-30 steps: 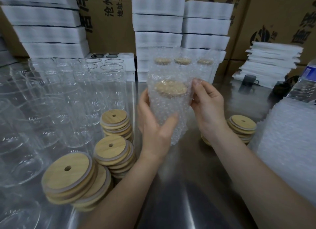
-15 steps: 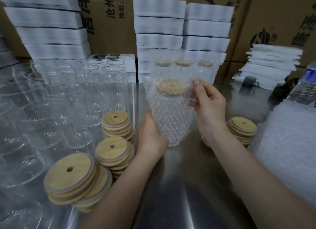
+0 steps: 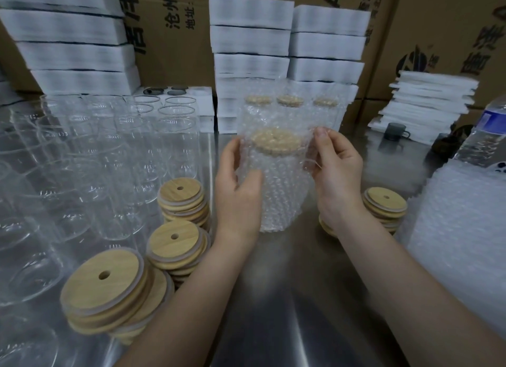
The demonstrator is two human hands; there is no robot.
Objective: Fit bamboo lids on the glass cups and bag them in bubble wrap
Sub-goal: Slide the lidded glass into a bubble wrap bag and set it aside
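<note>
Mid-table, the cup [image 3: 279, 175] sits inside the bag [image 3: 273, 216] with its lid [image 3: 276, 140] on and showing through the bubbles. The base is low over the table [image 3: 287, 298], though contact is hard to call. The left hand [image 3: 238, 191] curls round the cup through the wrap, thumb across the front. The right hand [image 3: 336, 175] pinches the bag's loose upper edge, just right of the lid.

This looks like the seating-and-closing moment. The good play is for the left to hold the glass firmly and upright so the lid doesn't tip. The right then draws the slack over the top and folds it flat, not yanking, because the thin film could tear.

A clean finish would send it to the wrapped cups [image 3: 290, 109] at the far side. Bare cups [image 3: 109, 147] and lid stacks [image 3: 175, 238] wait on the left.
</note>
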